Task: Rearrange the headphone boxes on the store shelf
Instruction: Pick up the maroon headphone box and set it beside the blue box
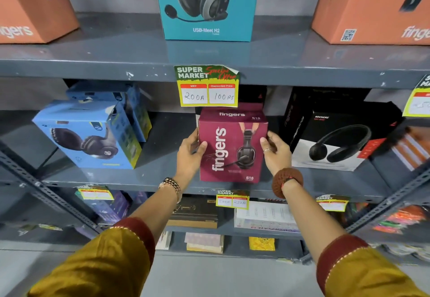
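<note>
A maroon "fingers" headphone box (pixel 230 148) stands upright at the front middle of the grey middle shelf (pixel 162 175). My left hand (pixel 189 154) grips its left side, thumb on the front face. My right hand (pixel 275 151) is at its right side, thumb touching the front edge, fingers curled behind. To the left are two blue headphone boxes (pixel 93 134), one behind the other. A black and white headphone box (pixel 337 143) sits to the right, tilted. On the upper shelf stand a teal headset box (pixel 206 6) and two orange boxes (pixel 32 6) (pixel 377 8).
A yellow price tag (pixel 208 87) hangs from the upper shelf's edge just above the maroon box. More tags hang on the shelf edges. Lower shelves hold assorted boxes (pixel 194 213). Slanted metal braces (pixel 46 194) flank both sides.
</note>
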Action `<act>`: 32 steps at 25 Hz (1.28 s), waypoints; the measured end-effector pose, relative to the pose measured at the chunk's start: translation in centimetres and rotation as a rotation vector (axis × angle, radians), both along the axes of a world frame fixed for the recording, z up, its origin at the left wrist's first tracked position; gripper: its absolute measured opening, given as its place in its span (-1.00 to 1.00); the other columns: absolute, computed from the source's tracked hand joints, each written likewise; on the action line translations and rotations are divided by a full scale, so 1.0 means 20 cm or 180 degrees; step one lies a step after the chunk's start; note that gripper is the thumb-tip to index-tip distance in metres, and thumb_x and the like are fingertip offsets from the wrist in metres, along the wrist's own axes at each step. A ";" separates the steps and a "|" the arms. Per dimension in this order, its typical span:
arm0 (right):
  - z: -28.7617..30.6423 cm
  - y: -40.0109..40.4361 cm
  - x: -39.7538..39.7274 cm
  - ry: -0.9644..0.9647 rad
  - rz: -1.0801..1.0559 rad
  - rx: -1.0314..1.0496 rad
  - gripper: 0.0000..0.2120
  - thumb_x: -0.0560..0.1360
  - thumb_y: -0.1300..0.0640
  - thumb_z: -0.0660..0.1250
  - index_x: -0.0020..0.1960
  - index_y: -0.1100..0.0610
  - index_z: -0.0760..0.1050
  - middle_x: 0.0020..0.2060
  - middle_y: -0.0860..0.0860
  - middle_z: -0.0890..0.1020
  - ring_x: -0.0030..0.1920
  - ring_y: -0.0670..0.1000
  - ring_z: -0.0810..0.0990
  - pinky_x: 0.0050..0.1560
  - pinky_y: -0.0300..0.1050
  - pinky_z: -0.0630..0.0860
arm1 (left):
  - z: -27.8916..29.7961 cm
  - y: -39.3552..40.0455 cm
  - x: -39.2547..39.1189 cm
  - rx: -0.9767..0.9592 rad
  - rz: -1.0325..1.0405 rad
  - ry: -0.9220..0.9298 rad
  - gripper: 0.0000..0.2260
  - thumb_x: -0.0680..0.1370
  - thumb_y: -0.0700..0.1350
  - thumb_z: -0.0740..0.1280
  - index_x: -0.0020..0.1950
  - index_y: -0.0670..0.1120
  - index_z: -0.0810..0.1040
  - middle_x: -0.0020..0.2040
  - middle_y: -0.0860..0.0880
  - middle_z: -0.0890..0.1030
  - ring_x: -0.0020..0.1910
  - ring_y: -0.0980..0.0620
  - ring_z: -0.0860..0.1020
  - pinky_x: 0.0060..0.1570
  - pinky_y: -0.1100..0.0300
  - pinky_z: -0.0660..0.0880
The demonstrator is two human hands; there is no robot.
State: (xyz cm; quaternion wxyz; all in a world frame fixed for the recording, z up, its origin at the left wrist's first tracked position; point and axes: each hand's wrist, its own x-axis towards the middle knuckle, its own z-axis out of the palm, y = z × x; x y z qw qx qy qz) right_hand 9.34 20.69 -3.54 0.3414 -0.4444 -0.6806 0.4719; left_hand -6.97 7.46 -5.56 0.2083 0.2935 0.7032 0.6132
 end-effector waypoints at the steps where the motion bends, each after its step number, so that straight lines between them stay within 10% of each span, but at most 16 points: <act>1: 0.01 -0.02 0.04 0.0008 -0.0023 0.0096 -0.62 0.51 0.12 0.25 0.31 0.18 0.40 0.23 0.16 0.55 0.10 -0.02 0.50 0.15 -0.21 0.35 | -0.01 -0.03 0.00 -0.0019 0.0036 0.0046 -0.53 0.51 -0.04 0.34 0.41 -0.08 0.39 0.26 0.04 0.47 0.21 0.00 0.53 0.05 0.35 0.50; 6: 0.09 -0.13 0.22 -0.0009 -0.0115 0.0344 -0.67 0.49 0.07 0.28 0.24 0.12 0.49 0.12 0.12 0.63 0.00 0.03 0.57 0.15 -0.02 0.52 | 0.02 -0.17 0.03 -0.0156 -0.0121 0.0056 -0.41 0.31 0.30 0.39 0.32 0.18 0.48 0.27 0.03 0.55 0.14 0.00 0.60 0.12 -0.08 0.56; 13: 0.14 -0.25 0.36 -0.0221 -0.0121 0.0379 -0.65 0.48 -0.02 0.28 0.23 0.05 0.49 0.07 0.07 0.66 -0.01 0.14 0.63 0.14 0.15 0.55 | 0.09 -0.31 0.14 -0.0084 -0.0314 0.0127 -0.35 0.25 0.35 0.40 0.30 0.16 0.50 0.27 0.01 0.55 0.09 -0.01 0.63 0.08 -0.11 0.58; 27: 0.04 -0.46 -0.35 0.0089 0.0546 -0.0199 -0.65 0.51 0.23 0.23 0.29 0.13 0.42 0.20 0.17 0.55 0.19 0.13 0.53 0.29 0.15 0.44 | 0.01 -0.65 -0.21 0.0086 0.0592 -0.0169 -0.60 0.50 -0.36 0.27 0.24 0.02 0.36 0.29 -0.09 0.50 0.24 -0.06 0.51 0.24 -0.11 0.48; 32: 0.03 -0.49 -0.71 -0.0077 0.0983 -0.0237 -0.56 0.52 0.33 0.15 0.39 0.17 0.24 0.37 0.21 0.39 0.35 0.14 0.39 0.40 0.05 0.31 | -0.02 -0.66 -0.39 0.0211 0.0629 -0.0379 -0.58 0.51 -0.43 0.18 0.29 -0.09 0.26 0.27 -0.10 0.43 0.18 0.00 0.48 -0.06 0.26 0.54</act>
